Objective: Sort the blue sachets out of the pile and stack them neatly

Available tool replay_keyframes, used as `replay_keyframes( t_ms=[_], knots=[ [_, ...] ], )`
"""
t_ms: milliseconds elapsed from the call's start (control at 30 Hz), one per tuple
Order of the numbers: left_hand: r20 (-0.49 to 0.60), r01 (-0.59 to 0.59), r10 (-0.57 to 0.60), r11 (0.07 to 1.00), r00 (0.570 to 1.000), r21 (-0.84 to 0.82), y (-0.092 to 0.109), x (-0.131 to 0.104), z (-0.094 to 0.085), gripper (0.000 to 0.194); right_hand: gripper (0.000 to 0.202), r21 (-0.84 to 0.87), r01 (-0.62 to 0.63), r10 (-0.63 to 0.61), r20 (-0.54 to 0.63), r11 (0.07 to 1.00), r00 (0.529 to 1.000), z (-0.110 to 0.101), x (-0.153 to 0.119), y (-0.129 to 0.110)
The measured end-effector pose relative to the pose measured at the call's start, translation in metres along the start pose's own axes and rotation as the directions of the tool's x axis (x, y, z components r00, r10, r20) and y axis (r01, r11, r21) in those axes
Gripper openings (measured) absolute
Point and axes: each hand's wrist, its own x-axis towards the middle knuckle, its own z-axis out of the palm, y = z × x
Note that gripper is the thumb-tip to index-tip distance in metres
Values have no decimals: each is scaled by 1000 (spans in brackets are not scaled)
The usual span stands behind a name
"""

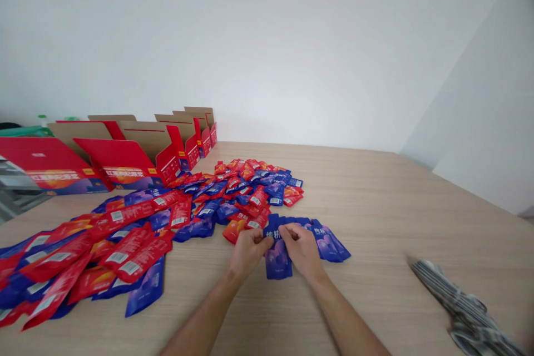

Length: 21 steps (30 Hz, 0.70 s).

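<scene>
- Blue pouch (277, 266): one on top, between the fingertips; any beneath, cannot tell.
- Two hands: left hand (247, 252) and right hand (304, 249), thumb and forefinger of each pinched on it.
- Several fanned packets (329, 246), overlapping, just right of the fingers.
- Dozens of red and blue packets (139, 258), left and beyond.
- At least five boxes (125, 162), farther left.
- One striped cloth (454, 296), well right, blurred.

The left hand (249, 247) and right hand (301, 246) pinch a blue pouch (277, 261) between them. Reckoned from that pouch, overlapping blue pouches (329, 243) lie at 3 o'clock on the table (375, 194), partly behind the right hand. A red-and-blue heap (181, 213) spreads from 9 to nearly 12. Open red boxes (125, 162) stand at 10; a blurred striped thing (463, 301) lies towards 4.
</scene>
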Motion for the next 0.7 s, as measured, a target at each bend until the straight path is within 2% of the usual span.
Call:
replay_keyframes(
  t_ms=[133, 233, 300, 400, 467, 533, 600, 633, 700],
  knots=[
    [-52, 9, -8, 1000, 999, 19, 1, 3, 7, 36, 43, 13, -35, 36, -12, 999, 999, -8, 5, 6],
    [-161, -15, 24, 998, 987, 59, 1, 13, 4, 34, 44, 139, -187, 182, 44, 973, 982, -17, 11, 12],
    [-206, 14, -2, 998, 978, 53, -1, 21, 1, 34, 41, 161, -260, 246, 102, 952, 964, -20, 14, 16],
    [-184, 75, -69, 997, 981, 22, -8, 31, 1, 34, 40, 5, -228, 224, 167, 974, 960, -19, 14, 24],
    [-148, 89, -84, 996, 985, 23, -14, 35, 3, 36, 38, -162, -156, 180, 146, 974, 973, -16, 13, 29],
    [-138, 79, -68, 994, 988, 77, -20, 36, 6, 51, 34, -353, -104, 152, 111, 930, 982, -16, 13, 33],
    [-154, 39, -6, 976, 988, 214, -26, 34, 9, 65, 30, -492, -76, 143, 101, 867, 984, -16, 13, 34],
    [-158, 8, 43, 951, 986, 310, -29, 33, 11, 64, 28, -532, -63, 139, 104, 844, 985, -16, 13, 34],
    [-129, -72, 158, 860, 979, 506, -33, 30, 16, 47, 24, -567, -34, 122, 118, 823, 986, -15, 12, 33]
  ],
)
